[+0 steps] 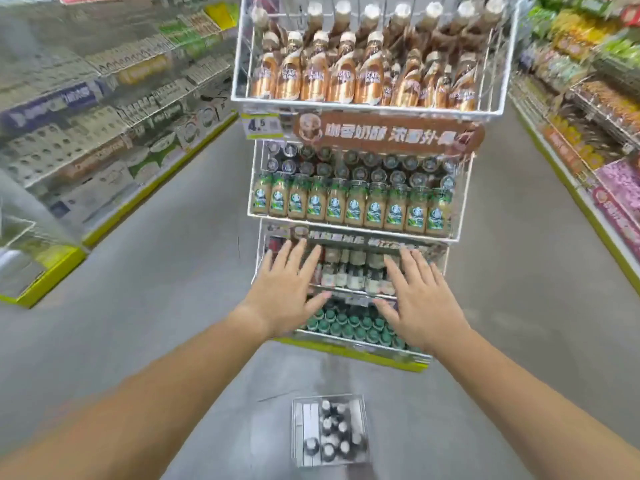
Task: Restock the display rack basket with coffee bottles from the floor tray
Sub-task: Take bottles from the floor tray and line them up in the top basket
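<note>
Currently our left hand [284, 299] and right hand [420, 306] hover empty, fingers spread, while the floor tray [298, 431] of seemingly upright coffee bottles [332, 434] sits below them, roughly equidistant.

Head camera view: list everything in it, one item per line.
display rack: one, white wire, centre aisle, several tiers
top basket: one, tan-and-brown coffee bottles, two rows
brown banner: one, under the top basket
price tag: one, yellow-green, left of banner
second tier bottles: many, beige with green labels
lower tier bottles: many, green caps
floor tray: one, clear, floor, dark bottles with pale caps
side shelves: both sides, blurred goods
left hand: open, empty, before rack
right hand: open, empty, before rack
</note>
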Motion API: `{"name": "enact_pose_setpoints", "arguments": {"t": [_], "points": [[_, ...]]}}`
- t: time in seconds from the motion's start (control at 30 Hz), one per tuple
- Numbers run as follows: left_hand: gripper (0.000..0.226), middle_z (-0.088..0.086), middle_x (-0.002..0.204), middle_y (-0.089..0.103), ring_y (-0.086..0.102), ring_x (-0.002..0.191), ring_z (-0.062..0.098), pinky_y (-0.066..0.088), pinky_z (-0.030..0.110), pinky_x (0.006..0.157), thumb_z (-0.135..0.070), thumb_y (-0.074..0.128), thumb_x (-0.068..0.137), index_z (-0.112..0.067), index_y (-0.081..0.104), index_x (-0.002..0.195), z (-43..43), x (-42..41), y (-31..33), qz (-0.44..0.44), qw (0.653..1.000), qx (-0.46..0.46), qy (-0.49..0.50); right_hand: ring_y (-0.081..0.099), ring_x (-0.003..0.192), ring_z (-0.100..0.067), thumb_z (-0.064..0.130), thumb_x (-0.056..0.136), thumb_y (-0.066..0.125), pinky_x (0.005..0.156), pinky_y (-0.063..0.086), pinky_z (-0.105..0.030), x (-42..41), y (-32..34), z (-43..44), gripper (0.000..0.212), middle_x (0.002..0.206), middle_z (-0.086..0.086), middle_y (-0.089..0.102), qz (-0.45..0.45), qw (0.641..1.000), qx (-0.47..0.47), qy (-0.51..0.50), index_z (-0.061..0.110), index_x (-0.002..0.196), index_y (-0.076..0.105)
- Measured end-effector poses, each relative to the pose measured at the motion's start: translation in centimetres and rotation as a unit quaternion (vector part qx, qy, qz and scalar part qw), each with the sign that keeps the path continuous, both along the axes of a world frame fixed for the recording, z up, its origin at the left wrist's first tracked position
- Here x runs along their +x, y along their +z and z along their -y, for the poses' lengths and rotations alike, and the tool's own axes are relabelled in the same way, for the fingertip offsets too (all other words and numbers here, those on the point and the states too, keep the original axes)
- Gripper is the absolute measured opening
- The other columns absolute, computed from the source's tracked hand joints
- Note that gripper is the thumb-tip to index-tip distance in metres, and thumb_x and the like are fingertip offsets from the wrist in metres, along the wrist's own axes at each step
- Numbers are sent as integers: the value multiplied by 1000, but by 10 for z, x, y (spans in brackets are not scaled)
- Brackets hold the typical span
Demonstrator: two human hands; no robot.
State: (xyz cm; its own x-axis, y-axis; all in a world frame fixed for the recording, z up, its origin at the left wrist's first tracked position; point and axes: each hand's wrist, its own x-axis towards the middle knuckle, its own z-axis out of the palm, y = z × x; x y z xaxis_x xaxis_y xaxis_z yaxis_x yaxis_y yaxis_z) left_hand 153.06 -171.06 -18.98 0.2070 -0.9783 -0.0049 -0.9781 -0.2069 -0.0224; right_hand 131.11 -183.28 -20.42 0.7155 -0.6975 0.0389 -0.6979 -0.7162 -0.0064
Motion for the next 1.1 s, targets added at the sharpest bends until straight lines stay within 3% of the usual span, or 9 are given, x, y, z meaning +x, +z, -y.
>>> {"name": "enact_pose_setpoints", "arguments": {"t": [0.4,0.5,0.57,0.63,0.7,0.77,0.87,0.97,1.1], "points": [[79,16,164,22,23,150,37,23,53,120,-62,24,97,-13,15,158,-89,-7,-370,-85,988,132,-4,31,144,-36,58,92,25,115,32,-51,-40,-357,-62,76,156,-20,34,-56,996,72,-6,11,150,35],[78,22,150,47,48,135,42,44,55,107,-60,30,95,-6,38,150,-102,-12,-465,-93,981,168,-22,37,141,-37,58,92,25,113,35,-49,-52,-449,-69,75,152,-20,40,-68,993,96,-19,10,148,38],[78,21,146,52,51,133,40,46,53,105,-62,31,94,-6,42,148,-108,-14,-527,-98,979,177,-28,37,141,-37,57,91,24,112,36,-49,-60,-510,-71,75,152,-19,41,-78,989,125,-23,12,150,35],[83,20,150,48,46,138,38,42,51,111,-67,21,96,-7,39,150,-113,-16,-586,-105,978,176,-24,38,141,-36,55,90,24,112,37,-49,-67,-568,-71,75,152,-19,41,-85,985,149,-19,11,150,34],[89,17,161,31,30,149,33,23,45,122,-72,13,94,-9,25,156,-118,-17,-637,-117,979,165,-16,50,133,-35,50,88,31,105,45,-47,-69,-616,-71,72,144,-19,52,-101,980,169,-16,8,144,46],[92,9,168,9,8,155,23,3,31,121,-73,27,93,-14,4,159,-122,-13,-688,-157,969,192,3,56,127,-30,45,87,34,103,46,-39,-69,-660,-70,67,139,-16,57,-103,981,164,-2,5,138,52],[105,-5,167,-4,1,154,11,14,29,122,-73,48,87,-22,-9,158,-123,-5,-744,-259,936,237,38,23,148,-19,34,86,44,115,10,-20,-69,-721,-66,74,159,-4,27,-93,967,234,28,14,154,21],[109,-12,165,1,21,150,10,29,28,118,-61,63,81,-29,-7,157,-122,-2,-789,-338,912,226,50,15,147,-10,23,79,56,118,14,-19,-70,-766,-58,86,156,9,23,-45,937,345,24,21,155,15],[97,-7,156,31,45,134,13,40,27,107,-46,70,80,-29,11,156,-114,-4,-825,-365,910,189,54,42,123,2,24,77,71,104,33,-15,-59,-793,-49,67,134,20,47,28,924,381,24,29,139,45]]}}
